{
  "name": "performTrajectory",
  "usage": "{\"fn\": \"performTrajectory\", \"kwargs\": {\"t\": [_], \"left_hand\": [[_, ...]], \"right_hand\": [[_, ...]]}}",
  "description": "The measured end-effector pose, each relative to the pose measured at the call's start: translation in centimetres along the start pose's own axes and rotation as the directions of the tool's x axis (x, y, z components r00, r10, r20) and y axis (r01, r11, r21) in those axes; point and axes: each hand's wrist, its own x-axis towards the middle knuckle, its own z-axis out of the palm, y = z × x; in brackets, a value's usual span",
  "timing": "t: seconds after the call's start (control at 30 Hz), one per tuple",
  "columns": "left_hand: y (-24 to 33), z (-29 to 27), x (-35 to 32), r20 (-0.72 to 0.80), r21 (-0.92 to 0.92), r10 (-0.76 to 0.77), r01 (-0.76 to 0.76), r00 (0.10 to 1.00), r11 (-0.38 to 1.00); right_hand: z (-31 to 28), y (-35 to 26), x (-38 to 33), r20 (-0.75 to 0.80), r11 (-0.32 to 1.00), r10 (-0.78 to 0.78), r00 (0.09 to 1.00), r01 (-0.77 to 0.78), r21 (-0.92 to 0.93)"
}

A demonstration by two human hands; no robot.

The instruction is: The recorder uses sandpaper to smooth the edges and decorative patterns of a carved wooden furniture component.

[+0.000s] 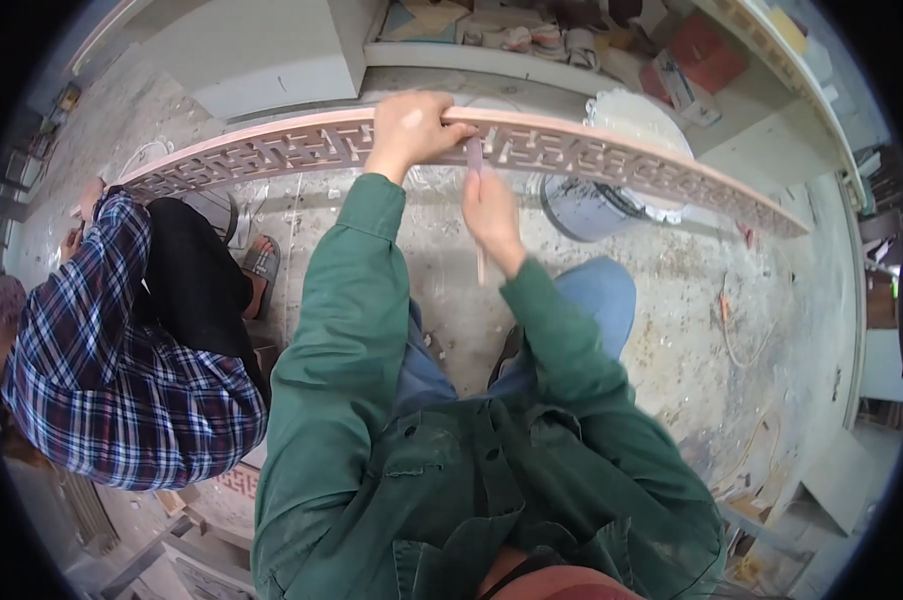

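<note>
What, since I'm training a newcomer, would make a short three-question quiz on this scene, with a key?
1. Multiple choice. The right hand holds: a) a brush; b) a thin tool; c) a cup.
2. True or false: the bucket stands to the left of the right hand.
3. Short answer: which hand grips the top edge of the cut-out panel?

Key
1: b.
2: False; it stands to the right of that hand.
3: The left hand.
</note>
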Motion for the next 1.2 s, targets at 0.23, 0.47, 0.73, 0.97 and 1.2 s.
{"fn": "performTrajectory", "kwargs": {"t": [0.23,0.47,0.73,0.97,1.2], "left_hand": [[1.1,0.2,0.9,0.007,-0.006,-0.001,0.001,1.0,1.0],[-0.2,0.0,0.1,0.006,-0.007,-0.034,0.034,0.999,0.999],[0.7,0.4,0.2,-0.045,0.003,0.0,0.0,0.999,1.0],[0.6,-0.3,0.2,0.109,0.01,-0.075,0.074,0.991,0.997],[0.4,0.1,0.2,0.071,0.011,-0.06,0.059,0.996,0.998]], "right_hand": [[-0.4,1.8,5.1,0.03,0.996,0.019,0.999,-0.022,0.084],[-2.3,2.0,0.0,-0.036,0.987,-0.023,0.999,0.017,-0.159],[-2.1,0.4,3.4,0.019,0.876,0.083,0.996,-0.064,-0.479],[-4.0,-0.1,-1.0,0.16,0.831,0.167,0.973,-0.051,-0.554],[-3.0,0.5,1.1,-0.095,0.94,-0.028,0.995,-0.006,-0.341]]}}
